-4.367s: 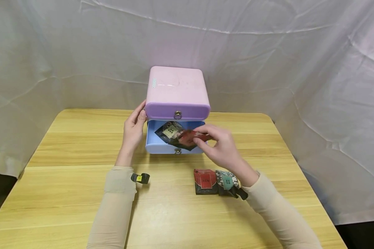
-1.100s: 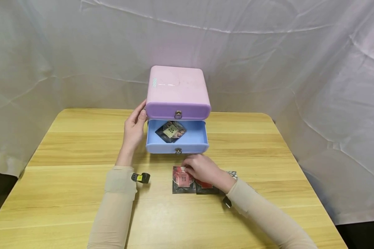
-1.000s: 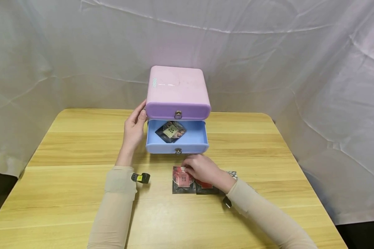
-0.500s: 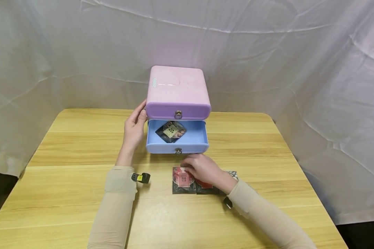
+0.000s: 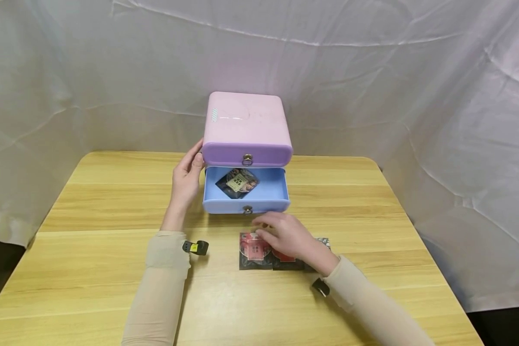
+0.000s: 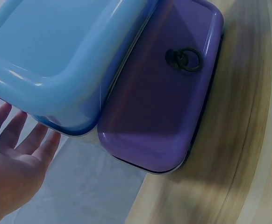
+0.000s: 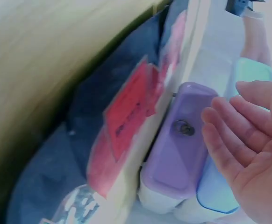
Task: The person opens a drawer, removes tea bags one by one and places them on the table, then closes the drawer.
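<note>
now the right hand has lifted, fingers loose, off three packets on the surface; left hand flat against the drawer box, one packet inside

I see a small drawer box, pink on top with a purple upper drawer closed and a light blue lower drawer pulled open toward me. Inside the blue drawer lies one dark packet with a pale label, flat and turned cornerwise. On the bench in front of it, three dark packets lie side by side: a pink-labelled packet leftmost, a red-labelled packet touching it, and a patterned packet, mostly hidden.
</note>
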